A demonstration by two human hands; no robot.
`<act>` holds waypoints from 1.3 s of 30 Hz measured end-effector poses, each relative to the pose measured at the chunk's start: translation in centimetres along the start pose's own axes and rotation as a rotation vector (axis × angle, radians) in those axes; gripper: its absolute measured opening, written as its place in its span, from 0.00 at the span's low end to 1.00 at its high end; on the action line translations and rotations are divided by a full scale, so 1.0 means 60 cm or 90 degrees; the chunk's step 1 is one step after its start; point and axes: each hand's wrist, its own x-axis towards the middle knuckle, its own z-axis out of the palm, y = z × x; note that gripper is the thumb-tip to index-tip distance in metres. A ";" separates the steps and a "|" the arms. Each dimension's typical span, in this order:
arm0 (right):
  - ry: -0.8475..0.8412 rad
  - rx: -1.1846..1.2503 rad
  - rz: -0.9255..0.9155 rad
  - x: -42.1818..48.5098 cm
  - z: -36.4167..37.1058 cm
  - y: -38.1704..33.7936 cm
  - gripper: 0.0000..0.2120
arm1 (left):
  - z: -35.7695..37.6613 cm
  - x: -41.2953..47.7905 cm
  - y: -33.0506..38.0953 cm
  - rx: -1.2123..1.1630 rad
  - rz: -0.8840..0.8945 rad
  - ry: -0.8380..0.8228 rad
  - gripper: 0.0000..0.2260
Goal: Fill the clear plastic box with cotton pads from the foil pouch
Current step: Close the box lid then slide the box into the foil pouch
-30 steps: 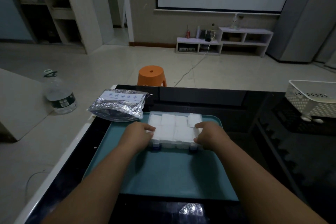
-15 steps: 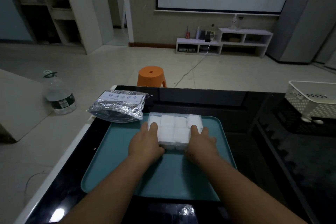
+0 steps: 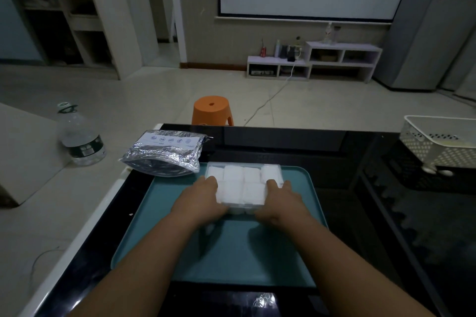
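Both hands clasp the clear plastic box (image 3: 243,188) at the far end of the teal rectangular tray (image 3: 231,252) on the glossy black counter (image 3: 360,213). The left hand (image 3: 199,202) and right hand (image 3: 280,203) wrap their fingers around its sides. White square cotton pads (image 3: 242,183) fill it. The crinkled silver foil pouch (image 3: 164,153) lies just left, beside the tray.

The foil pouch (image 3: 164,156) is crinkled, shiny metallic film. The box (image 3: 244,188) is clear smooth plastic; the pads (image 3: 242,183) look soft, matt white. The tray (image 3: 231,252) is matt teal plastic on a glossy black table (image 3: 347,152).
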 end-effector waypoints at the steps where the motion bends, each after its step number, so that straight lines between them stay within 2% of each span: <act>1: -0.007 -0.003 -0.010 -0.001 -0.006 0.002 0.34 | -0.004 0.001 -0.005 -0.019 0.004 -0.007 0.21; 4: -0.037 -0.011 -0.039 -0.004 -0.025 0.007 0.34 | -0.013 0.002 -0.017 -0.063 0.015 -0.026 0.24; 10: -0.049 -0.027 -0.090 -0.022 -0.055 0.013 0.29 | -0.022 0.006 -0.039 -0.126 -0.001 -0.047 0.28; 12: -0.056 -0.040 -0.100 -0.025 -0.061 0.014 0.30 | -0.022 0.009 -0.040 -0.133 -0.003 -0.053 0.28; 15: -0.064 -0.054 -0.098 -0.025 -0.063 0.013 0.34 | -0.020 0.011 -0.039 -0.132 -0.008 -0.044 0.26; 25: -0.041 -0.014 -0.047 -0.007 -0.056 0.014 0.33 | -0.019 0.005 -0.037 -0.110 -0.011 -0.056 0.23; 28: -0.034 -0.072 -0.039 -0.001 -0.054 0.013 0.31 | -0.030 0.006 -0.032 -0.300 -0.069 -0.101 0.26; 30: 0.024 -0.103 -0.073 -0.001 -0.050 0.009 0.27 | -0.031 0.011 -0.031 -0.381 -0.157 -0.074 0.26; 33: 0.081 -0.021 -0.189 -0.004 -0.040 -0.007 0.20 | -0.023 0.019 -0.034 -0.404 -0.231 -0.023 0.17; 34: 0.065 -0.004 -0.214 -0.007 -0.035 -0.012 0.19 | -0.018 0.022 -0.036 -0.395 -0.231 -0.022 0.15; 36: 0.028 -0.041 -0.235 -0.009 -0.024 -0.019 0.20 | -0.008 0.030 -0.044 -0.360 -0.198 -0.030 0.17; 39: 0.043 -0.131 -0.219 -0.005 -0.014 -0.019 0.20 | 0.002 0.034 -0.041 -0.356 -0.129 -0.032 0.17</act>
